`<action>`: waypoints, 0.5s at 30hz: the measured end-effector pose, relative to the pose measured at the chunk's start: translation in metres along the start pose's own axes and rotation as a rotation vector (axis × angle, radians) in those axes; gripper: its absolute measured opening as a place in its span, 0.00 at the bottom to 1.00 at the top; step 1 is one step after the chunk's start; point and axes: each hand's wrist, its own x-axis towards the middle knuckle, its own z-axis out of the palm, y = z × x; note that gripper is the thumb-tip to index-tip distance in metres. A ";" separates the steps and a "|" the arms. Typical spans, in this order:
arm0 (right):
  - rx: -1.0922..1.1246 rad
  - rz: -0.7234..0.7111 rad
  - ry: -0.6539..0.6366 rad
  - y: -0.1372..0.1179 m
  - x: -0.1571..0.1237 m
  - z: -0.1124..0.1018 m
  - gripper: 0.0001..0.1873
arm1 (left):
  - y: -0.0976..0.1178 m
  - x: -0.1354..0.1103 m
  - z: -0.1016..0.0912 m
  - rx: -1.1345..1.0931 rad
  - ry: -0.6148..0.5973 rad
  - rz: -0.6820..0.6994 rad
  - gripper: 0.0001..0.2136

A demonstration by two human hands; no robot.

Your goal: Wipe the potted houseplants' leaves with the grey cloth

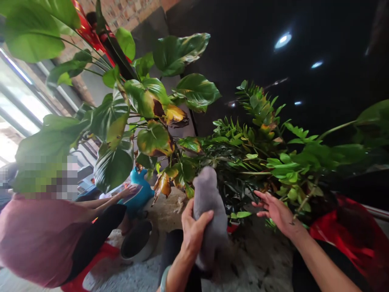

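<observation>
My left hand (194, 231) is wrapped round a grey animal-shaped figure (210, 202), with the thumb across its front. The figure stands nearly upright, its rounded top leaning slightly to the left. Whether its surface is soft or hard I cannot tell. To the right, apart from the figure, my right hand (275, 211) is open with its fingers spread and nothing in them. It is close to the leaves of a bushy green plant (288, 174), and contact with them is unclear.
At left, a person in a pink shirt (45, 239) has a hand on a blue animal-shaped figure (138, 196). A dark bucket (139, 241) stands between us. Large leaves (179, 91), some browned, hang ahead. Red fabric or plastic (343, 227) lies at right.
</observation>
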 end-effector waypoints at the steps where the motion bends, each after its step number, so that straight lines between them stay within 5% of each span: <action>1: -0.001 0.017 0.003 -0.001 0.001 0.001 0.10 | 0.013 0.009 0.004 0.017 0.036 0.076 0.16; 4: 0.007 0.036 -0.001 -0.001 0.002 0.005 0.08 | 0.037 0.039 0.025 -0.002 0.025 0.238 0.17; 8: 0.002 -0.002 -0.010 0.006 0.001 0.008 0.11 | 0.018 0.048 0.047 0.030 -0.146 0.201 0.12; 12: 0.008 -0.055 -0.020 0.010 0.000 0.002 0.12 | 0.002 0.025 0.033 0.147 -0.344 0.012 0.08; 15: 0.029 -0.048 -0.012 0.007 0.001 -0.003 0.14 | 0.024 0.021 0.024 0.084 -0.393 0.013 0.10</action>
